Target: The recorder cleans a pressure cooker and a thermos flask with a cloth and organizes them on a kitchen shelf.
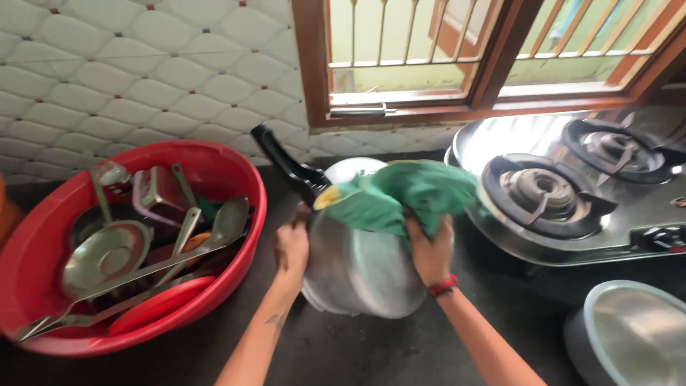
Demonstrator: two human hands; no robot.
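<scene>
Down at the middle of the dark stone counter point(357, 350), I have the big round steel pressure-cooker pot point(361, 268) tipped on its side, its rounded outside facing me and its black handle point(286, 161) sticking up towards the tiled wall. My left hand point(291, 246) is clamped on the pot's left flank just below that handle, steadying it. My right hand point(429, 250) is closed around a bunched green cloth point(400, 196), pressing it onto the upper right of the pot.

To my mind, this wipe goes best if the left hand keeps the pot braced against the counter so it cannot roll, while the cloth works in overlapping sweeps round the curve. I judge the wet steel slippery, so the grip near the handle matters.

On my left sits a red plastic basin point(236, 171) full of steel ladles, spoons and a red lid. On my right is a steel two-burner gas stove point(572, 193), just beside the pot, and a grey-rimmed steel vessel point(629, 336) sits at the lower right corner.

No packages, labels or signs show anywhere; only the white quilted-pattern wall tiles point(143, 71) and a brown-framed window point(429, 57).
</scene>
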